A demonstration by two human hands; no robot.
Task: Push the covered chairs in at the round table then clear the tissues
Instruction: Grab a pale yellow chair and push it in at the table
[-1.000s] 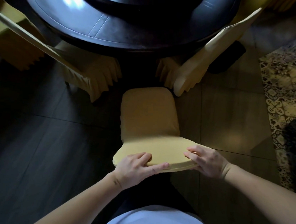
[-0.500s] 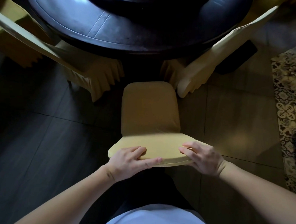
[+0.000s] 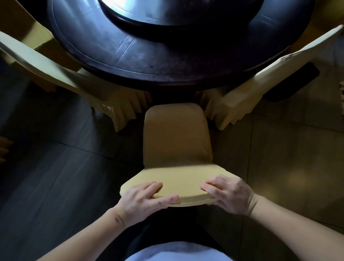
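Both the left hand (image 3: 145, 199) and the right hand (image 3: 226, 193) are gripping the top of the covered chair (image 3: 176, 142), which is pointing straight ahead toward the tabletop (image 3: 150, 57), between two neighbouring chairs.

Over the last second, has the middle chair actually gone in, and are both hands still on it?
Yes: the middle chair has slid toward the round table, closing the gap between the side chairs. The left hand and right hand still grip its backrest top. Side chairs unchanged.
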